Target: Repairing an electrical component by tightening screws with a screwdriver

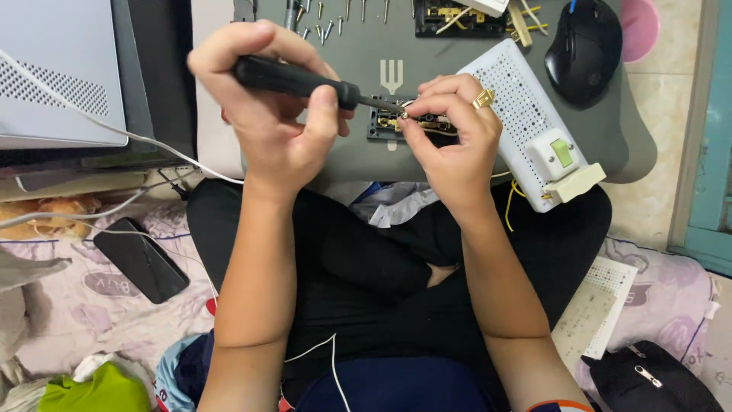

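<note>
My left hand (271,107) grips a black-handled screwdriver (293,78), its tip pointing right into a small black socket part (385,126) with brass contacts. My right hand (450,133), a gold ring on one finger, pinches that part and steadies it on the grey lap tray (366,156). Next to my right hand lies a white perforated switch board (526,107) with a green rocker switch and a yellow wire hanging from it.
Several loose screws (328,19) and another black socket module (457,19) lie at the tray's far edge, a black mouse (583,46) at its right. A black phone (141,259) rests on the bedding at left, a white cable (114,130) beside a grey device (57,72).
</note>
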